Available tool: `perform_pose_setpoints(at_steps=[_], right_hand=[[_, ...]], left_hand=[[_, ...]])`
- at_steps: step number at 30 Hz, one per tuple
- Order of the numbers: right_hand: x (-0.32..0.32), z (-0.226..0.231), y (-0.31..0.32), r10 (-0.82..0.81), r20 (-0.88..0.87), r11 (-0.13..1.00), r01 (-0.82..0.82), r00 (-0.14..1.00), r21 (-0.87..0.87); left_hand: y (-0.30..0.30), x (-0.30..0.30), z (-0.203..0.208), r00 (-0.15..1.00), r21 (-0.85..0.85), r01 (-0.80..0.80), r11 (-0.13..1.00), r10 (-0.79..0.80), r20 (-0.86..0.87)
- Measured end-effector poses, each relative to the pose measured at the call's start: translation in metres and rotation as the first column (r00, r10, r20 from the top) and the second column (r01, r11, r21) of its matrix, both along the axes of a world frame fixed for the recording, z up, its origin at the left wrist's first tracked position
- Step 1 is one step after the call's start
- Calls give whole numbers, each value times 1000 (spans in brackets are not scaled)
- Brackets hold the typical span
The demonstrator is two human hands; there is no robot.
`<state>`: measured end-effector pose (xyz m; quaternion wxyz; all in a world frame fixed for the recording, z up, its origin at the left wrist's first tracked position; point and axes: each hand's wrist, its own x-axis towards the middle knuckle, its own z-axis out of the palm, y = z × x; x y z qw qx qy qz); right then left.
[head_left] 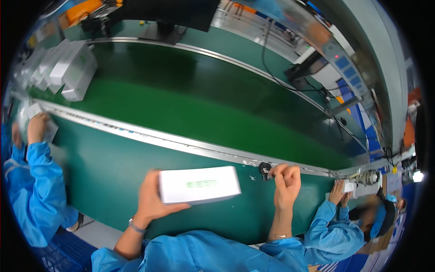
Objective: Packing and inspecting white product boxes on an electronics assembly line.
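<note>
My left hand [154,197] grips the left end of a white box [199,185], its thumb along the near edge and its fingers behind. The box is oblong, with faint green print on the upward face, and is held above the green work table [104,167]. To the right, my right hand [286,183] is raised with its fingers curled in and thumb pressed against them. Just left of its fingertips, beside the metal rail, is a small round black object [265,170]. Whether the fingers touch it or hold anything small is unclear.
Beyond the metal rail [181,144] runs a green conveyor belt [181,99], with several white boxes [74,72] at its far left. Co-workers in blue work close by: a hand [38,127] on the left, hands [337,192] with a white piece on the right. A monitor [167,13] stands behind.
</note>
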<state>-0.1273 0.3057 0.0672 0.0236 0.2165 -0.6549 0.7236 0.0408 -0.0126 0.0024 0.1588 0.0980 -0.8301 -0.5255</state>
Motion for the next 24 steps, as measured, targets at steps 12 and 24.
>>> perform_pose_setpoints(at_steps=[12, 24], right_hand=[[-35, -86, 59, -311, 108, 868, 236, 944, 436], [-26, -90, 34, -366, -471, 410, 593, 803, 693]], left_hand=[[-126, 112, -49, 541, -116, -840, 531, 835, -101], [-81, 124, -42, 431, -262, -902, 343, 741, -515]])
